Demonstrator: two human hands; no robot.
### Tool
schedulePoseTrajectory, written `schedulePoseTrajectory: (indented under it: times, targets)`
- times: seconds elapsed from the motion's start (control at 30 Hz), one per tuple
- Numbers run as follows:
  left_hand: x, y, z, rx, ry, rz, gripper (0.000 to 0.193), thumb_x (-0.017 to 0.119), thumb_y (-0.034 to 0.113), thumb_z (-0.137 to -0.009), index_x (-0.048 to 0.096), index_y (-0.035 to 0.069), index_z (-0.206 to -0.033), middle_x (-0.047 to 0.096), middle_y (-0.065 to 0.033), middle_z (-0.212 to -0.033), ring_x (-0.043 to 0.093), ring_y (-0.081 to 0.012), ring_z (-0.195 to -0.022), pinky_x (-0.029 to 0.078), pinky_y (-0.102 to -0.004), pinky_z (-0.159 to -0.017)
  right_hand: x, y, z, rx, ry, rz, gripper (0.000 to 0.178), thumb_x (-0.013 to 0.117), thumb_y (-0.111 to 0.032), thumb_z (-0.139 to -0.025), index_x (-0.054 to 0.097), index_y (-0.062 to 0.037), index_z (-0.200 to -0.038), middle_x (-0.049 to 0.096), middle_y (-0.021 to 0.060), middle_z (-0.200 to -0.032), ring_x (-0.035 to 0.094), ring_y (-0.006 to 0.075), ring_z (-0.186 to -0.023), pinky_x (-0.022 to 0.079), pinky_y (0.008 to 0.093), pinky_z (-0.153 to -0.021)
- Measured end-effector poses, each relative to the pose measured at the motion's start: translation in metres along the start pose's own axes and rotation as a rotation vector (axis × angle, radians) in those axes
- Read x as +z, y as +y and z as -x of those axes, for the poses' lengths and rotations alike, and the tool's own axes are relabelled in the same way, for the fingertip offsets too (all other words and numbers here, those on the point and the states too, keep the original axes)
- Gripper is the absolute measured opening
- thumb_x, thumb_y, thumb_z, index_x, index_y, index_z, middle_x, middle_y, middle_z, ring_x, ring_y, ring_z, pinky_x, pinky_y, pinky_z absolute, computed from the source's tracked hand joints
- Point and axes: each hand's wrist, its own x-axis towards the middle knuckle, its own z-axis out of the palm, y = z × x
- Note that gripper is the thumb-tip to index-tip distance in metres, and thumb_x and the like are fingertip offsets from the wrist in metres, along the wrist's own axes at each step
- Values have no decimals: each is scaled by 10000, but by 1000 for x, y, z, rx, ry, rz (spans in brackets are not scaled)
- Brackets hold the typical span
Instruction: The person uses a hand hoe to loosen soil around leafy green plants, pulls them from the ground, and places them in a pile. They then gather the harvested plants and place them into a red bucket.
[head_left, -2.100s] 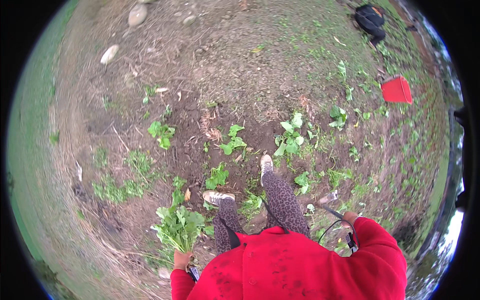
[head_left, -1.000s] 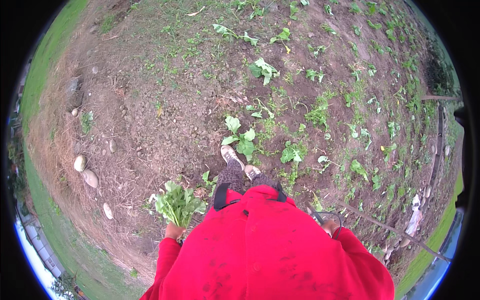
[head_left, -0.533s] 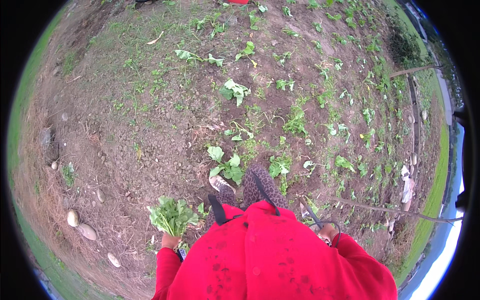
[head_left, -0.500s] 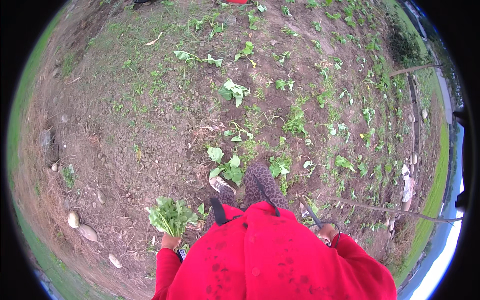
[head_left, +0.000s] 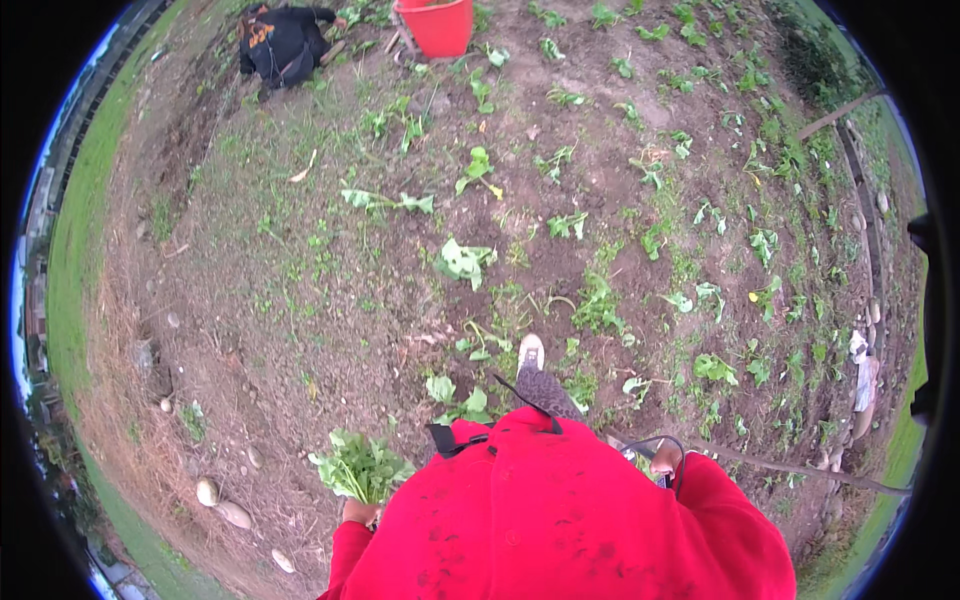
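My left hand (head_left: pixel 358 511), low on the left, is closed round the stems of a bunch of leafy greens (head_left: pixel 362 468), whose leaves fan out beyond my fist. To the right of my red jacket, my right hand (head_left: pixel 666 459) is curled shut. What lies in it is mostly hidden; a dark, thin shape and a black cable loop (head_left: pixel 690 455) show beside it. A long thin wooden pole (head_left: pixel 780 468) runs past that hand toward the right edge; whether I grip it cannot be told. One light shoe (head_left: pixel 532 350) shows ahead of my body.
Uprooted or wilted leafy plants (head_left: pixel 466 262) lie scattered over the soil. At the far left a person in dark clothing (head_left: pixel 282 46) is low to the ground, near a red bucket (head_left: pixel 440 28). Pale stones (head_left: pixel 207 492) lie left; a row of stones (head_left: pixel 862 385) edges the right.
The view has tilted up and moved, bringing the person and most of the red bucket into sight. One foot has come forward. The greens remain in my left hand.
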Motion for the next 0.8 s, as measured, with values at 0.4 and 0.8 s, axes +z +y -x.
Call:
schedulePoseTrajectory:
  times: [0.4,0.8]
  targets:
    - [-124,241,-95,375,177,-24,512,778,296,-564,654,-126,-826,685,-214,-792,688,-304,-755,547,-378,-689,-131,-31,71,17,945,-738,320,632,-319,-783,635,-34,-929,648,247,-829,644,402,-831,502,474,-741]
    - [-292,537,-125,481,-72,-183,468,785,291,-557,687,-66,-843,689,-208,-830,689,-285,-747,547,-366,-672,-294,-88,13,-151,828,-1089,334,706,-287,-706,628,29,-778,622,171,-662,617,252,-625,497,379,-626]
